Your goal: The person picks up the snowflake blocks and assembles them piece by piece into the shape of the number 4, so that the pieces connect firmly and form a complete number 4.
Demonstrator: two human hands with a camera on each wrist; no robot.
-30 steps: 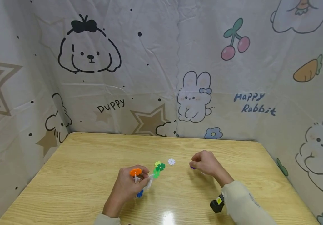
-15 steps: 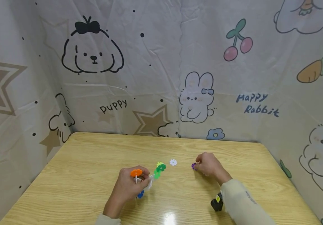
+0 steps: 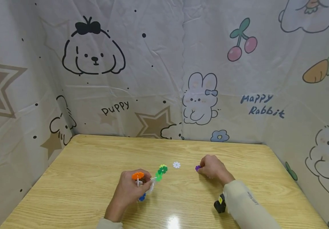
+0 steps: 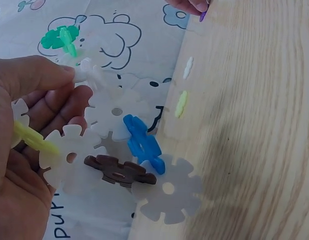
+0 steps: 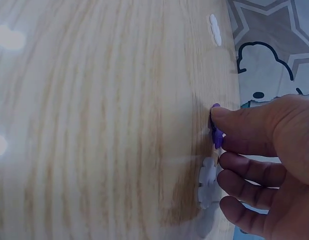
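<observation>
My left hand [image 3: 128, 187] holds a linked chain of plastic snowflake discs, pinching a white one [image 4: 87, 72] between thumb and fingers. In the left wrist view, a blue disc [image 4: 143, 144], a brown disc [image 4: 119, 171] and a larger-looking whitish disc [image 4: 167, 192] hang from it. Green discs [image 4: 57, 37] stick out at its far end. An orange disc [image 3: 137, 175] stands above the left hand. On the right, my right hand [image 3: 213, 166] pinches a purple snowflake disc [image 5: 217, 135] by thumb and index finger, low at the table surface.
A white disc [image 3: 176, 165] lies on the wooden table [image 3: 101, 159] between the hands, with a yellow-green disc [image 4: 181, 104] beside it. Another white disc [image 5: 207, 184] lies below my right fingers. A black device [image 3: 220, 204] sits at the right wrist. Printed cloth [image 3: 153, 79] backs the table.
My right hand has shifted slightly right, and more of the purple disc shows past its fingertips. The left hand keeps its hold on the chain, nearly still. The head view has shifted slightly.
</observation>
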